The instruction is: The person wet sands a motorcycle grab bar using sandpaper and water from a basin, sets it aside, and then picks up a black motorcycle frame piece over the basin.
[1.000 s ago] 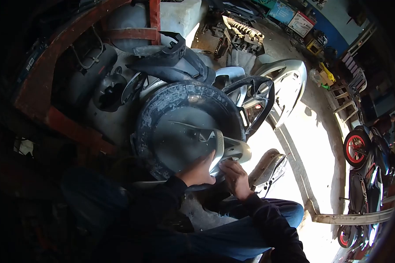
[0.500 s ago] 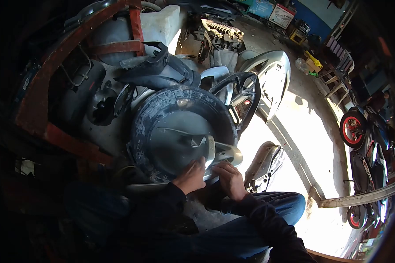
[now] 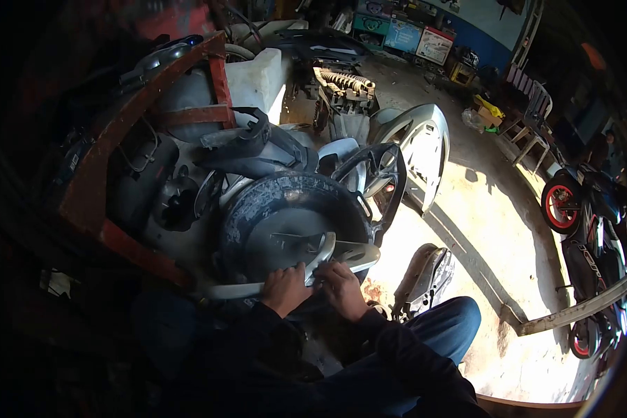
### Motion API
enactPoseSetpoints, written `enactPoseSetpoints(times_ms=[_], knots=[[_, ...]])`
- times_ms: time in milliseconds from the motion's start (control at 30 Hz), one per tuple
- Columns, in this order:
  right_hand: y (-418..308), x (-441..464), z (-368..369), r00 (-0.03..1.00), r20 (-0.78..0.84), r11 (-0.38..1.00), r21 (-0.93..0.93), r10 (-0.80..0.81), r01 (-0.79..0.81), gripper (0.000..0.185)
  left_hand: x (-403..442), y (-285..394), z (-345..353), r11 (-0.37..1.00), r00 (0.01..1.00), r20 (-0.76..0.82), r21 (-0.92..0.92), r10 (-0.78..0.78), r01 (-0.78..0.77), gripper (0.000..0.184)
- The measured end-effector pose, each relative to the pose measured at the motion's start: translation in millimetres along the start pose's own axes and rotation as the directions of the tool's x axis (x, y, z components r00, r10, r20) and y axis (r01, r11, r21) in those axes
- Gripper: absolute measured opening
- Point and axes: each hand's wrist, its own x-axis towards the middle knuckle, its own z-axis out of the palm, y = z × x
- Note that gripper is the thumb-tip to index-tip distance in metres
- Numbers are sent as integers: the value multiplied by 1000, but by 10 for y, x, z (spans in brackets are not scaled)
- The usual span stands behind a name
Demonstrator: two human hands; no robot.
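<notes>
A silver motorcycle body panel (image 3: 244,290), long and curved with a forked end, lies across the near rim of a round black basin (image 3: 233,209) holding cloudy liquid. Wrapped round the panel's middle is my left hand (image 3: 285,289), its fingers closed. My right hand (image 3: 343,291) is just to the right, fingers bent and pressed together against the panel near the fork. Whether a small thing sits under those fingertips is hidden. The forked end extends over the basin, above the liquid.
Dark plastic fairing (image 3: 258,150) and a silver panel (image 3: 425,157) lie beyond the basin. A red metal frame (image 3: 111,167) stands left. Another motorcycle part (image 3: 428,282) rests on the floor to the right. Motorcycles (image 3: 585,244) are at the far right.
The view has tilted up, so the basin sits lower. The panel has turned or tilted, showing more of its long left arm. Both hands stay on it.
</notes>
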Motion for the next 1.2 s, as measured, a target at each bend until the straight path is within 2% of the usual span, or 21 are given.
enactPoseSetpoints(times_ms=[100,267,333,400,467,500,533,633,767,833,867,933,967,1133,1200], knots=[[-75,202,-90,993,61,995,26,-97,95,33,12,-27,-136,997,997,21,-23,-73,74,52],[-94,357,-57,985,139,994,-15,-105,108,33,-5,-78,-76,989,992,-33,-88,-120,116,51],[-57,458,-144,952,268,982,-68,-152,176,33,48,-46,-9,980,984,-75,-129,-161,150,51],[38,485,-255,921,299,960,-50,-250,277,30,44,-60,34,979,986,-79,-149,-150,137,51],[140,493,-297,926,231,936,-118,-299,332,36,65,-68,28,986,987,-123,-141,-104,86,49],[189,488,-337,944,245,958,-125,-221,257,36,75,-81,48,985,989,-117,-160,-89,69,46],[227,464,-316,942,248,957,-125,-225,261,36,80,-76,72,984,989,-120,-162,-92,72,46],[216,372,-220,955,201,971,-57,-217,232,35,100,-36,20,984,996,-2,-153,-89,88,43],[148,393,-280,933,292,975,-8,-209,221,31,150,-32,-64,981,993,23,-159,-112,114,44],[242,461,-298,980,173,992,-65,-99,112,30,183,-41,-71,970,990,-4,-204,-139,135,44],[230,448,-255,980,175,993,-57,-95,107,30,192,-47,-57,970,990,3,-200,-143,140,44],[68,470,-198,951,276,987,-40,-140,157,30,224,-59,1,974,993,-74,-210,-96,79,42],[34,466,-160,945,245,974,-12,-218,228,29,247,-103,58,972,995,-56,-225,-84,69,43],[176,523,-215,979,185,993,-71,-81,96,27,225,-72,15,969,990,-79,-227,-115,95,41],[53,426,-128,931,265,962,-38,-250,269,33,250,-84,45,971,995,-35,-223,-92,82,41]])
